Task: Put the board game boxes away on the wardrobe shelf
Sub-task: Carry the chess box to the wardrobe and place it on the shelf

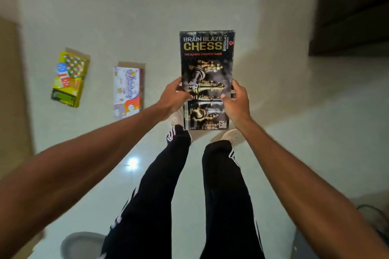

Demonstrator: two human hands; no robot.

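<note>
- Holding the chess box (pixel 207 57) out front, face up, above the pale glossy floor (pixel 147 17) and over the white shoes (pixel 176 119).
- Left hand (pixel 174 95) grips the box's left long edge, thumb across the printed front, fingers curled behind.
- Right hand (pixel 236 101) does the same on the right edge, thumb on the front.
- Two more games lie flat on the floor off to the left: a yellow box (pixel 69 79) and, nearer the feet, a white box (pixel 127 91), apart from each other.
- Dark cabinet (pixel 353 10) fills the upper right corner; a brown panel (pixel 10 90) runs along the left edge.
- Bright glare (pixel 132 163) shines off the floor beside the left leg.
</note>
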